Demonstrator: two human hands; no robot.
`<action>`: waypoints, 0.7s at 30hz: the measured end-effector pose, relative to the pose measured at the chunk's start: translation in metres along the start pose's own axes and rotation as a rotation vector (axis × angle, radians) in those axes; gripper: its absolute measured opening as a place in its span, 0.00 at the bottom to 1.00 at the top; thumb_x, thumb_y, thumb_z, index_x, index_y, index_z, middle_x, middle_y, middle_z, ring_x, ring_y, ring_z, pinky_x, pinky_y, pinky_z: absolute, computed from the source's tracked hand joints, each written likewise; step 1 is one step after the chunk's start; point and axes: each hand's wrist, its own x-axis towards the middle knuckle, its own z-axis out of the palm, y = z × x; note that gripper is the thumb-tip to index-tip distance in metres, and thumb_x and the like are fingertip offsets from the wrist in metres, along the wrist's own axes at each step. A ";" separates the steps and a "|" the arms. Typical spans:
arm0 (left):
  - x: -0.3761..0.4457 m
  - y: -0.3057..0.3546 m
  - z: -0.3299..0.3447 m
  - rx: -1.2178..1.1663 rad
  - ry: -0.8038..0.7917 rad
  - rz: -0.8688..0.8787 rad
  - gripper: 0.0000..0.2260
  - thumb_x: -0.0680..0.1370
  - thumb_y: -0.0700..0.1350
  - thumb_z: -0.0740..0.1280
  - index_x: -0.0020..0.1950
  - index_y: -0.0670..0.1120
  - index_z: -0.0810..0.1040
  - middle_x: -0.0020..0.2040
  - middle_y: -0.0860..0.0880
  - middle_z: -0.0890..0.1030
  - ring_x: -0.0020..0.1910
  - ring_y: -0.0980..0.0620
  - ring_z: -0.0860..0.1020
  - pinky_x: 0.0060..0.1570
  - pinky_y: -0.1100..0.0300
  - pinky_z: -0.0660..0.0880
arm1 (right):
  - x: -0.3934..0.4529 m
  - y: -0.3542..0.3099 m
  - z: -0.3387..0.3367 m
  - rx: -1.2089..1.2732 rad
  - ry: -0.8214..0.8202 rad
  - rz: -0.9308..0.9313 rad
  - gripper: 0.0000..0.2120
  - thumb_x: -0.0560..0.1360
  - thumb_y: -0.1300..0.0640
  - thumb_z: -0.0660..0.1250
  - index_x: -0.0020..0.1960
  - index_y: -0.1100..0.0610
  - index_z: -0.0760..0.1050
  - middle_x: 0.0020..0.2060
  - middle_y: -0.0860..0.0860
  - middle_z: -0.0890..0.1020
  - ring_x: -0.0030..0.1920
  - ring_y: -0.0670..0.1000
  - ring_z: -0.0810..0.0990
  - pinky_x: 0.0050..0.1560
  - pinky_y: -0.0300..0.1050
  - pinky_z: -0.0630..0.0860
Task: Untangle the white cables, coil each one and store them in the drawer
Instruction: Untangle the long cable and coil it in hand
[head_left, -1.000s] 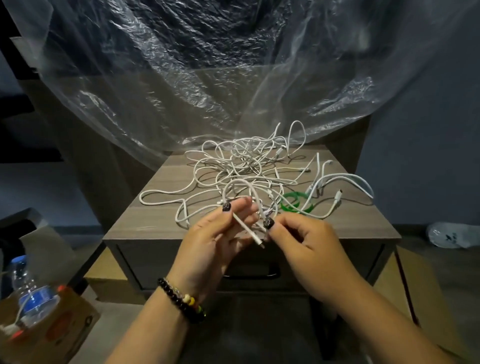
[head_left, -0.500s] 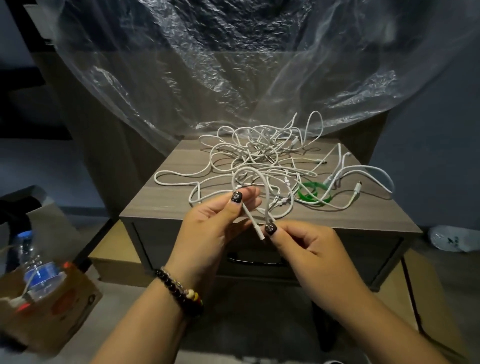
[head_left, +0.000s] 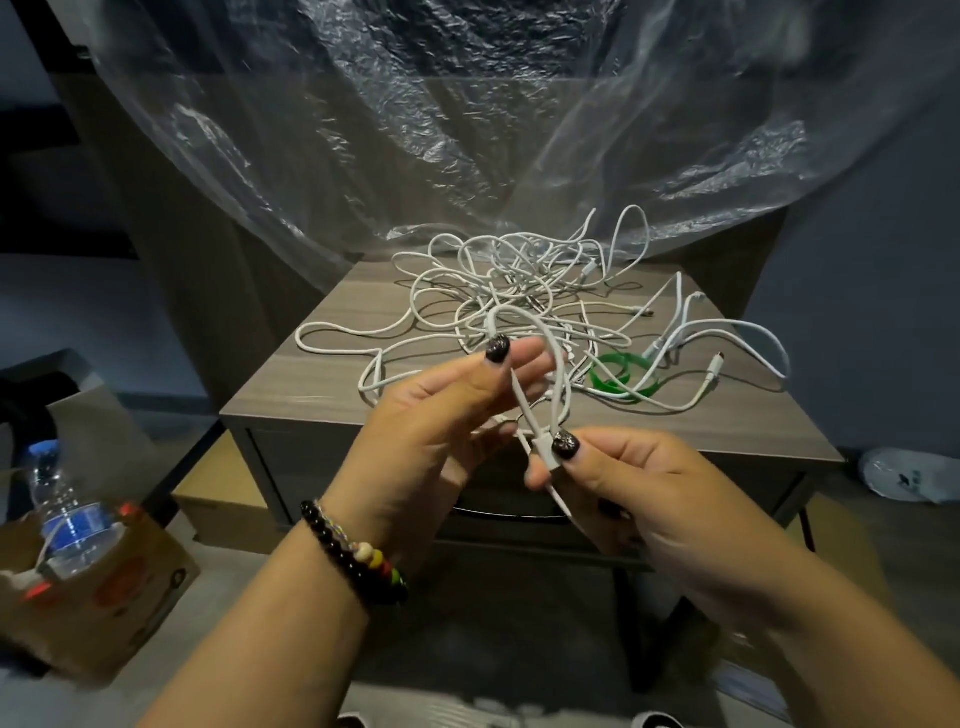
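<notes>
Plainly, from the head view, the job is at its start: the tangle of thin white cables (head_left: 524, 296) lies spread in loose loops over the grey wood-grain bench (head_left: 322, 384), none coiled, and the dark drawer (head_left: 374, 467) under the top looks closed, with nothing stored as far as can be seen. One cable end has been lifted off the heap in front of the bench's near edge. The left hand (head_left: 441, 415) pinches the raised loop between thumb and fingertips, its fingers curled round the cable. The right hand (head_left: 623, 483) pinches the white plug end (head_left: 545, 447) between thumb and forefinger. That plug's long axis runs diagonally, its free tip pointing down and to the right toward the person, while the cable arches up and back into the heap. A green ring (head_left: 623, 371) lies among the loops to the right. All the freeing, coiling and storing is left.
</notes>
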 end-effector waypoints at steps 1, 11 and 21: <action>-0.001 0.001 0.002 -0.059 -0.038 -0.025 0.13 0.70 0.47 0.64 0.46 0.45 0.86 0.55 0.44 0.83 0.56 0.49 0.81 0.56 0.53 0.76 | -0.001 -0.001 -0.001 0.032 -0.051 -0.002 0.13 0.76 0.48 0.65 0.40 0.53 0.83 0.24 0.47 0.65 0.24 0.43 0.61 0.25 0.32 0.59; -0.007 0.004 0.009 -0.229 0.030 -0.013 0.13 0.67 0.46 0.66 0.45 0.42 0.85 0.43 0.47 0.85 0.44 0.53 0.84 0.48 0.61 0.80 | -0.005 -0.008 0.007 0.102 -0.106 0.016 0.13 0.75 0.53 0.64 0.44 0.60 0.84 0.24 0.45 0.72 0.26 0.44 0.62 0.26 0.33 0.59; -0.005 0.000 -0.004 -0.358 0.104 -0.006 0.09 0.74 0.44 0.63 0.51 0.42 0.76 0.36 0.48 0.78 0.34 0.55 0.78 0.35 0.63 0.80 | 0.006 0.002 0.024 -0.006 0.022 -0.031 0.14 0.72 0.49 0.63 0.41 0.55 0.85 0.22 0.44 0.69 0.25 0.42 0.63 0.26 0.32 0.60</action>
